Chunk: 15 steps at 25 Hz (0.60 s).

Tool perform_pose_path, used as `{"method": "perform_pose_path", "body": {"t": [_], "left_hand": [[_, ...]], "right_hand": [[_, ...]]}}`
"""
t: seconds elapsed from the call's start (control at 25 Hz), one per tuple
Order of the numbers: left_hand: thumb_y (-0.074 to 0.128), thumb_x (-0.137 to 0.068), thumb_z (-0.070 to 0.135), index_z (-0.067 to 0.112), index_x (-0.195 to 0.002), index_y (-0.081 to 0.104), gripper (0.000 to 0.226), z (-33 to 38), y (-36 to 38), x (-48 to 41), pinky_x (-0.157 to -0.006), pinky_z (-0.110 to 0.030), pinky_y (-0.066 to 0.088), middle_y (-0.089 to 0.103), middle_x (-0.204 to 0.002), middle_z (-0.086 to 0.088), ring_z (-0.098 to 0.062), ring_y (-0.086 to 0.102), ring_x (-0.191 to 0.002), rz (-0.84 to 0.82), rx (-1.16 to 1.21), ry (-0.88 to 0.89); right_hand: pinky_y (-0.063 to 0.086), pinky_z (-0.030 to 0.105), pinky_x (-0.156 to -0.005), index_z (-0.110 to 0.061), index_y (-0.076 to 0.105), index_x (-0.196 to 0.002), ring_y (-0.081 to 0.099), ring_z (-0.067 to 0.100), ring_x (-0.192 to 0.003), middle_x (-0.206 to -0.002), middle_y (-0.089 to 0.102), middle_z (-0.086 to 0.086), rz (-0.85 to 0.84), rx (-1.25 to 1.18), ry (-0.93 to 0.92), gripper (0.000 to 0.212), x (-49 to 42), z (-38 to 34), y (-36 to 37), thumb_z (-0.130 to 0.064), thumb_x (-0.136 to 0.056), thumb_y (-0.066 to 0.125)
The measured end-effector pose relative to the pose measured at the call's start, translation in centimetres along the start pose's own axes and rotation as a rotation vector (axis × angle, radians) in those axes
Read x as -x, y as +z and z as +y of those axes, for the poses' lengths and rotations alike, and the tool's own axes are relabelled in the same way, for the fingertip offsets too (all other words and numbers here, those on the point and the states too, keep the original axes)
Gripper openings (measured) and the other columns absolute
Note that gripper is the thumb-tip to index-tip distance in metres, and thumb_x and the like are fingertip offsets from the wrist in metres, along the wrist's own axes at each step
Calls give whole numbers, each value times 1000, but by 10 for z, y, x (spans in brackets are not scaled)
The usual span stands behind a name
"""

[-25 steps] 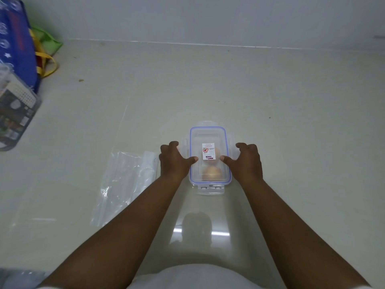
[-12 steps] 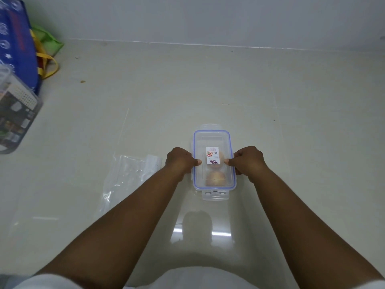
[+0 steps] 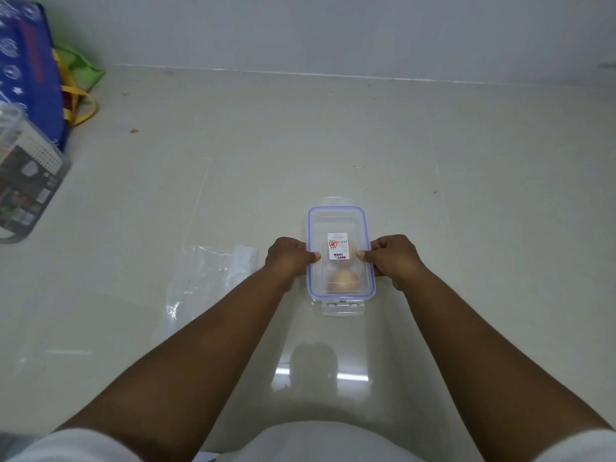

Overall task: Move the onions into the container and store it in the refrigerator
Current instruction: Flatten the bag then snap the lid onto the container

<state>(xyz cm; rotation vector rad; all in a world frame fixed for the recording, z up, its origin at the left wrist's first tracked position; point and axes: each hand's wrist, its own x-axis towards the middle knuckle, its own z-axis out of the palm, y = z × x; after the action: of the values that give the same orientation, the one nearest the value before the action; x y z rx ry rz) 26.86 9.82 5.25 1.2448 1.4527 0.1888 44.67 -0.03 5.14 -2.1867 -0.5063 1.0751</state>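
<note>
A clear rectangular container (image 3: 336,218) with a blue-rimmed lid and a white sticker lies on the pale floor in front of me. Through the lid I see an onion (image 3: 343,281) near the close end, and part of a second one under the sticker. My left hand (image 3: 289,258) grips the container's left long side, thumb on the lid. My right hand (image 3: 391,258) grips the right long side the same way. The end latch (image 3: 343,306) nearest me sticks out flat.
An empty clear plastic bag (image 3: 203,288) lies on the floor just left of my left arm. At the far left stand a blue bag (image 3: 30,71) with yellow handles, a green bag (image 3: 78,66) and a grey plastic box (image 3: 28,181). A wall runs along the back.
My hands went from spread fingers beside the lid to curled fists gripping both long sides. The container sits slightly further right in view.
</note>
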Motion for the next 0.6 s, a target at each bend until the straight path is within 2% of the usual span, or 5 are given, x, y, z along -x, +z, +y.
{"method": "perform_pose_path", "body": {"t": [0.12,0.24,0.36,0.48,0.6], "left_hand": [[82,-72,14,7,-70,60,23,-8,-7,17,-82,-45,60,72,-95,-18,-30,72,-81,-14,-21,6],[86,-67,18,9,-58,53,35,-29,-24,40,-73,-43,62,69,-72,-20,-30,69,-60,-101,-62,-45],[82,-64,46,12,-57,59,42,-58,-52,58,-63,-34,60,67,-56,-8,-23,67,-52,91,-174,31],[82,-62,51,17,-91,63,48,-73,-71,65,-64,-25,46,67,-80,-2,-19,65,-76,297,-255,149],[82,-66,46,9,-117,64,65,-78,-65,66,-79,-23,41,68,-106,-6,-19,62,-95,201,-381,213]], "right_hand": [[57,47,-88,-4,72,-91,69,32,-90,-95,73,14,-45,37,-72,20,6,1,3,-17,-77,77],[55,42,-91,-13,75,-99,68,28,-94,-96,74,10,-174,165,-192,18,10,-4,4,-15,-81,72],[51,32,-88,-22,73,-111,63,16,-90,-99,71,-1,-357,418,-336,28,13,-15,6,-15,-84,69],[46,31,-95,-24,69,-117,59,13,-98,-115,70,0,-497,654,-442,32,17,-23,12,-14,-86,68],[45,30,-98,-25,68,-120,60,13,-105,-123,68,-1,-483,729,-455,35,27,-25,18,-15,-87,68]]}}
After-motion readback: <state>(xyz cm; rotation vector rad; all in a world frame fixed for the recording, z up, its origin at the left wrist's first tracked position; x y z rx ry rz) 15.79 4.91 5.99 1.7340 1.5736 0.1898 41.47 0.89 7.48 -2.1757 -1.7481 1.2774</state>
